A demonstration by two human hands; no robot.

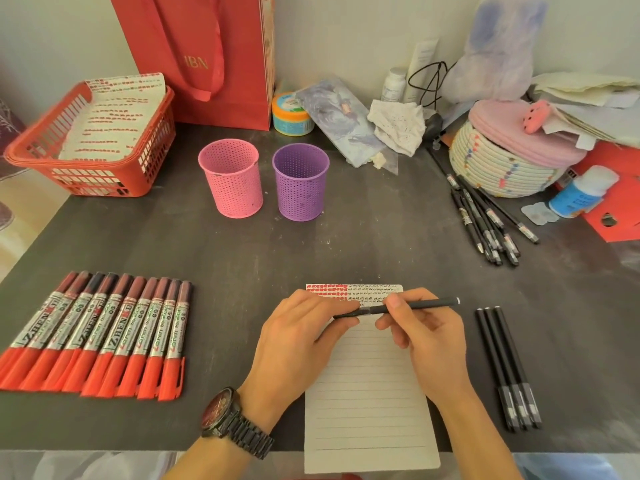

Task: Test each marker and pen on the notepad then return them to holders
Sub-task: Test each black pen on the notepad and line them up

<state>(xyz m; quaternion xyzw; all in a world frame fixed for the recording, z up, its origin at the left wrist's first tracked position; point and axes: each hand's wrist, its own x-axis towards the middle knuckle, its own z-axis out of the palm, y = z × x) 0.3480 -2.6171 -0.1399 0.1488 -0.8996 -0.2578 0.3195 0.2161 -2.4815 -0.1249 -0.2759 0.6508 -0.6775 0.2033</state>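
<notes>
A dark table (346,237) carried everything. At its far edge a red bag (207,57) stood against the wall, and in the far left corner a red basket (97,183) held sheets of paper (110,116) covered in red scribbles. A lined notepad (367,393) lay at the middle of the near edge, overhanging it, with red and black test marks across its far end. Near the left edge a row of markers (100,334) lay side by side, touching, red caps toward the near edge and dark ends toward the far edge. Toward the far middle a pink holder (232,181) and a purple holder (300,185) stood upright, just apart, their open mouths showing perforated walls. A heap of black pens (485,220) lay near the right edge; three more pens (509,368) lay parallel just right of the notepad. Above the notepad's far end, the left hand (294,337) pinched one end of a black pen (426,304) while the right hand (426,337) pinched its barrel. The pen lay nearly left to right, white-tipped end rightward.
</notes>
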